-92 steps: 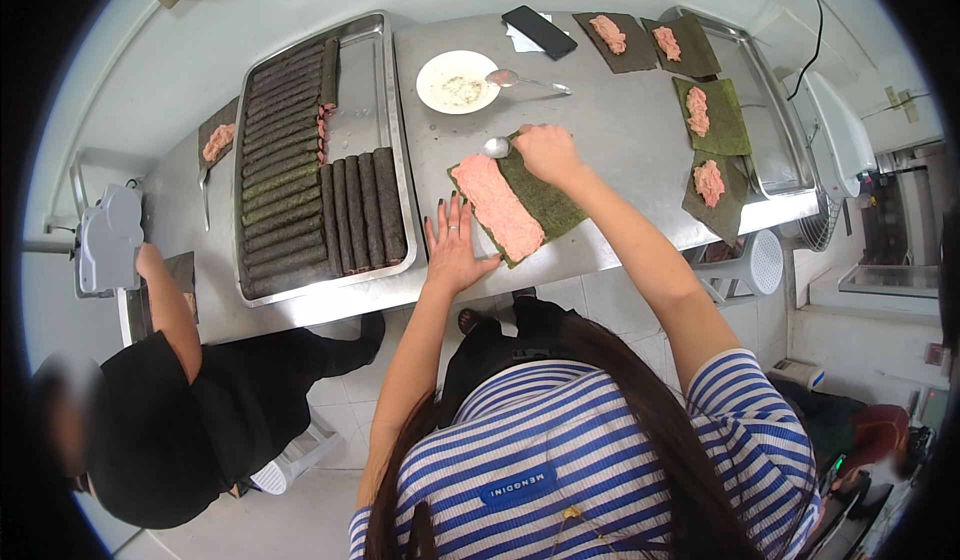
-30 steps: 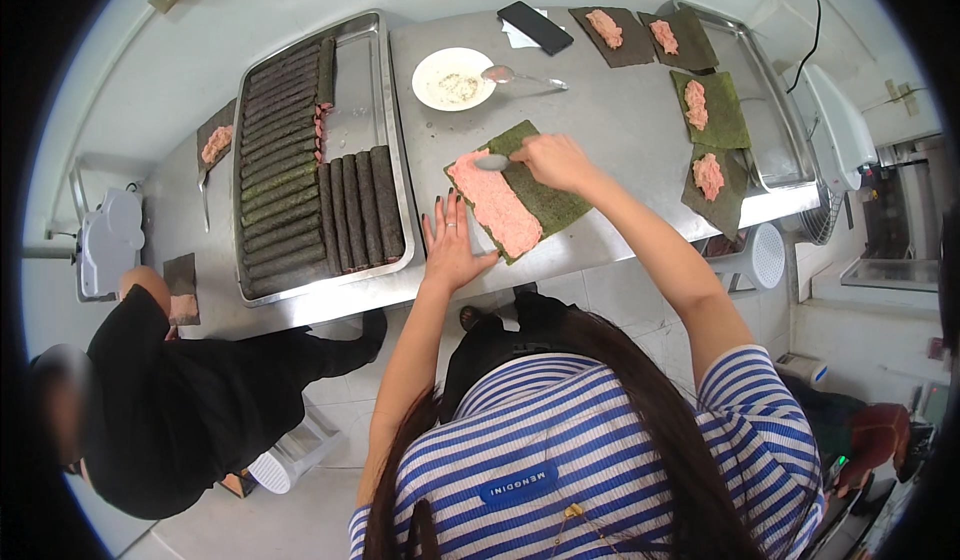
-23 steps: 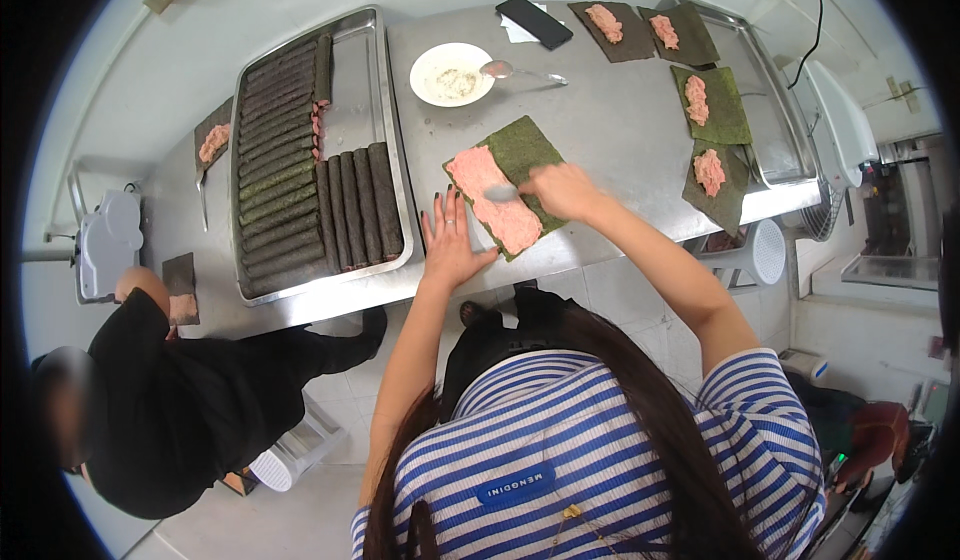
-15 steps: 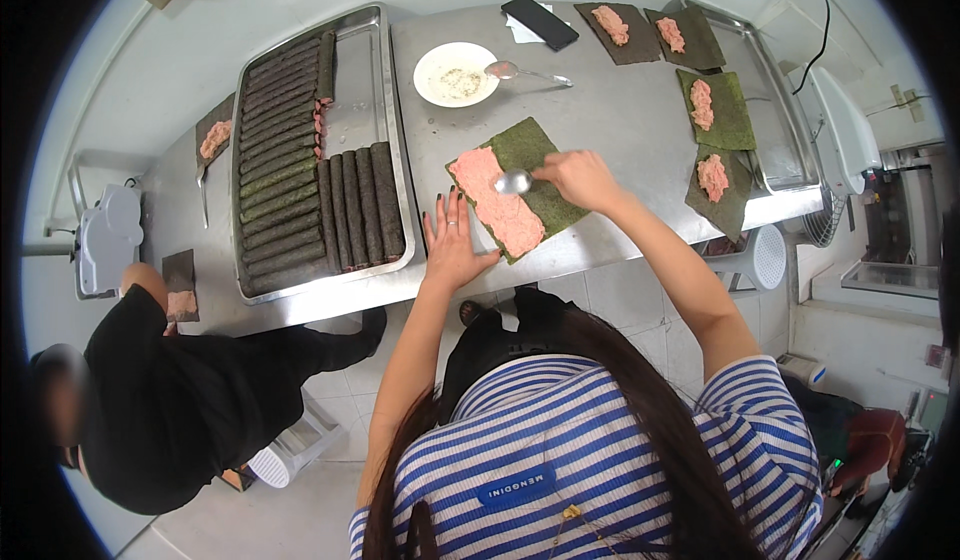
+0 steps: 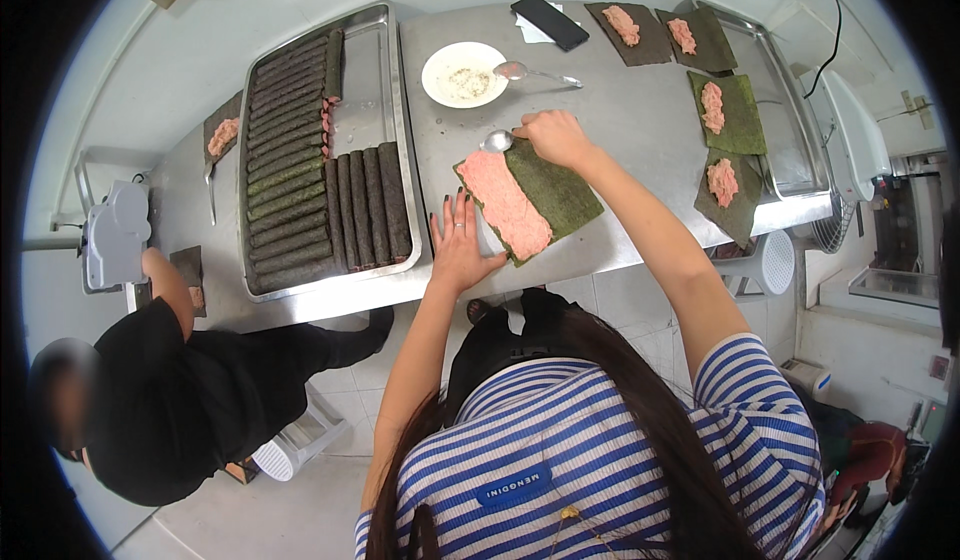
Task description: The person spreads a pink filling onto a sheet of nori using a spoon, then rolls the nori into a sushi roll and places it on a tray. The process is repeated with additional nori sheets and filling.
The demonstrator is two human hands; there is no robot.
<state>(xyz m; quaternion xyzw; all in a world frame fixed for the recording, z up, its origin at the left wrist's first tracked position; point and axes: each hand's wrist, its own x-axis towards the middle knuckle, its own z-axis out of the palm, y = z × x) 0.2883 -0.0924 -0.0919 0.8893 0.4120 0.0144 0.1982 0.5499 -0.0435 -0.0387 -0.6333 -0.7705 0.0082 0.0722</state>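
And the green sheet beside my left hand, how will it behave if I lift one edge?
The green sheet would probably bend or sag, as it looks thin. It may hang unevenly, since the pink paste covers mainly its left part. The paste might smear if touched; it looks soft.

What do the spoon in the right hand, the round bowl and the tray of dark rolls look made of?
Held spoon: polished metal, probably stainless steel; its silvery surface shows bright highlights. Bowl: smooth, opaque white with a slight sheen; perhaps ceramic, though hard plastic can't be ruled out. Tray: silvery metal, likely steel or aluminium, judging by the bright reflections along its rim.
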